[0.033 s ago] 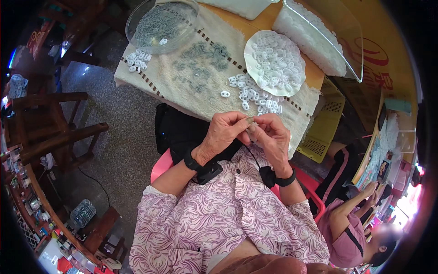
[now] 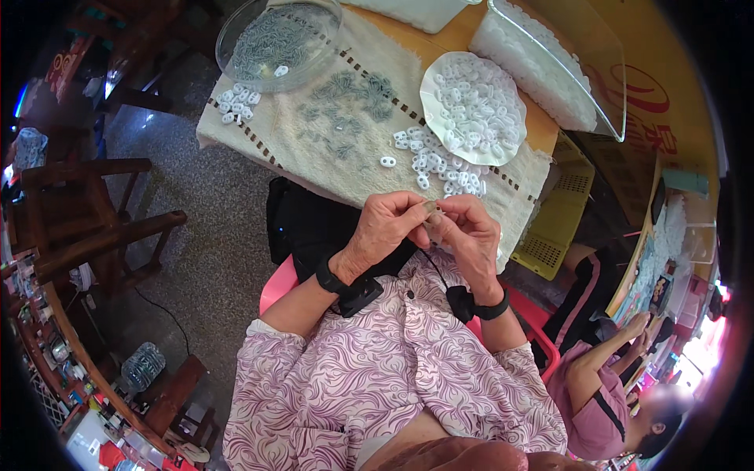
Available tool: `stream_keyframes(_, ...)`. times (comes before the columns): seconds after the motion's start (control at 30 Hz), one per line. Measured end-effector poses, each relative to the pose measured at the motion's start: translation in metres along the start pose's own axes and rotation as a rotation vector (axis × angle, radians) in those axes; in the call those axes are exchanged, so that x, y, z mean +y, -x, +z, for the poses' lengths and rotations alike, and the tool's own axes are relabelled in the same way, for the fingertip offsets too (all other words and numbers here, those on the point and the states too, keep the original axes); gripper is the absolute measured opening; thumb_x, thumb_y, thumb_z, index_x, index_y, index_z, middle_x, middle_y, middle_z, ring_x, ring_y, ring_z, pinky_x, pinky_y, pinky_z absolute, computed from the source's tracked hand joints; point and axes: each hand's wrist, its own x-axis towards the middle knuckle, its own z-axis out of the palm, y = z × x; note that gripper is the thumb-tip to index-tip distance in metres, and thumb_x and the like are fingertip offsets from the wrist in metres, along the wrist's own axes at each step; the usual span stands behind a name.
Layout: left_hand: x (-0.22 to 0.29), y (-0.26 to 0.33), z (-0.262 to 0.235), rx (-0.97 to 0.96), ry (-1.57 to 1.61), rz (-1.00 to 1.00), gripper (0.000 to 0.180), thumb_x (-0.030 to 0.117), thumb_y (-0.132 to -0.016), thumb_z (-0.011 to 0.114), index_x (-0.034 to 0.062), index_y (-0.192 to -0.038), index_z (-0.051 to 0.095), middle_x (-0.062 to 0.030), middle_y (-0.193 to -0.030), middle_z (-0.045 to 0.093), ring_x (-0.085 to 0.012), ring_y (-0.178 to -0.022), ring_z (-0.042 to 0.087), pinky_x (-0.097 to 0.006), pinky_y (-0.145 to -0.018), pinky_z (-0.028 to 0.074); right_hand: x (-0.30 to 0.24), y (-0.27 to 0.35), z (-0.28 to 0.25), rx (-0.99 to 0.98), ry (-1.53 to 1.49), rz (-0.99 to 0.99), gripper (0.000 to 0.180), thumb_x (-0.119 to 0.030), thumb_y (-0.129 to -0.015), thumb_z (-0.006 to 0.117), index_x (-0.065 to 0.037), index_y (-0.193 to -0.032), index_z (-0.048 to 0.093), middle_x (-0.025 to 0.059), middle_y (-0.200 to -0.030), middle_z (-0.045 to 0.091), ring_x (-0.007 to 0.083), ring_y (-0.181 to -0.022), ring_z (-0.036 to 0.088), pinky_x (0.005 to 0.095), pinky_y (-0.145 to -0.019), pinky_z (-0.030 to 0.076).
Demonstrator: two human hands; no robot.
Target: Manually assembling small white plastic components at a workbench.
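Above my lap, just off the table's near edge, both hands meet at the fingertips. My left hand [image 2: 383, 229] is closed, thumb and forefinger pinched together. Against it presses my right hand [image 2: 471, 239], also closed, its fingers curled. Something small and pale shows at the pinch, too covered to name. Beyond them on the beige cloth [image 2: 271, 129] lies a loose group of small white oval plastic pieces [image 2: 428, 161], each with two holes. A white wavy-rimmed plate [image 2: 514, 145] heaped with similar pieces stands behind. Small grey pieces [image 2: 342, 106] are scattered on the cloth.
A clear round dish [image 2: 334, 59] of grey pieces sits far left, beside a few white ones [image 2: 237, 104]. At far right is a clear bin [image 2: 616, 86] of white pieces. A yellow crate [image 2: 554, 228] stands right of the table. Another person [image 2: 589, 392] sits at lower right.
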Motion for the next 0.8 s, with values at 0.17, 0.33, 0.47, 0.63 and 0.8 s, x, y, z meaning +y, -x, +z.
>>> stream_keyframes(0.17, 0.0, -0.008, -0.012, 0.182, -0.662, 0.414, 0.01, 0.008, -0.085, 0.065, 0.0, -0.09, 0.064, -0.0097, -0.077, 0.061, -0.0184, -0.065, 0.063, -0.03, -0.054, 0.049, -0.005, -0.007, 0.0, -0.007, -0.026, 0.118, 0.013, -0.004, -0.091, 0.06, 0.001, -0.102, 0.061, 0.0047, -0.089, 0.065, 0.0053, -0.067, 0.06, 0.0169, -0.053, 0.046)
stream_keyframes(0.33, 0.013, -0.023, -0.017, 0.419, -1.315, 0.855, 0.015, 0.0, -0.072, 0.069, 0.0042, -0.086, 0.065, -0.0105, -0.085, 0.054, -0.0263, -0.071, 0.059, -0.034, -0.058, 0.048, -0.005, -0.013, 0.004, 0.006, -0.084, 0.148, 0.014, -0.004, -0.092, 0.058, 0.001, -0.104, 0.061, 0.0051, -0.089, 0.065, 0.007, -0.067, 0.062, 0.0167, -0.05, 0.046)
stream_keyframes(0.47, 0.012, -0.031, -0.011, 0.397, -1.416, 0.789, 0.016, 0.001, -0.071, 0.07, 0.004, -0.085, 0.065, -0.0095, -0.083, 0.053, -0.0271, -0.074, 0.058, -0.037, -0.061, 0.048, -0.004, -0.017, 0.0, -0.015, 0.001, 0.12, 0.018, -0.002, -0.092, 0.057, 0.002, -0.109, 0.061, 0.0044, -0.087, 0.063, 0.008, -0.068, 0.063, 0.0172, -0.05, 0.046)
stream_keyframes(0.63, 0.014, -0.035, -0.007, 0.394, -1.385, 0.776, 0.014, 0.003, -0.072, 0.071, 0.0048, -0.085, 0.064, -0.0089, -0.083, 0.052, -0.027, -0.073, 0.058, -0.037, -0.061, 0.047, -0.004, -0.019, -0.004, -0.002, 0.036, 0.068, 0.019, -0.001, -0.091, 0.058, 0.002, -0.11, 0.06, 0.0042, -0.087, 0.062, 0.0083, -0.068, 0.063, 0.0173, -0.051, 0.046)
stream_keyframes(0.8, 0.013, -0.035, -0.006, 0.373, -1.455, 0.768, 0.014, 0.002, -0.074, 0.069, 0.0034, -0.087, 0.063, -0.0096, -0.083, 0.052, -0.0279, -0.074, 0.058, -0.037, -0.062, 0.048, -0.006, -0.019, -0.005, 0.043, -0.092, 0.157, 0.018, -0.003, -0.09, 0.06, 0.004, -0.106, 0.06, 0.0054, -0.087, 0.064, 0.0087, -0.07, 0.064, 0.0175, -0.052, 0.046)
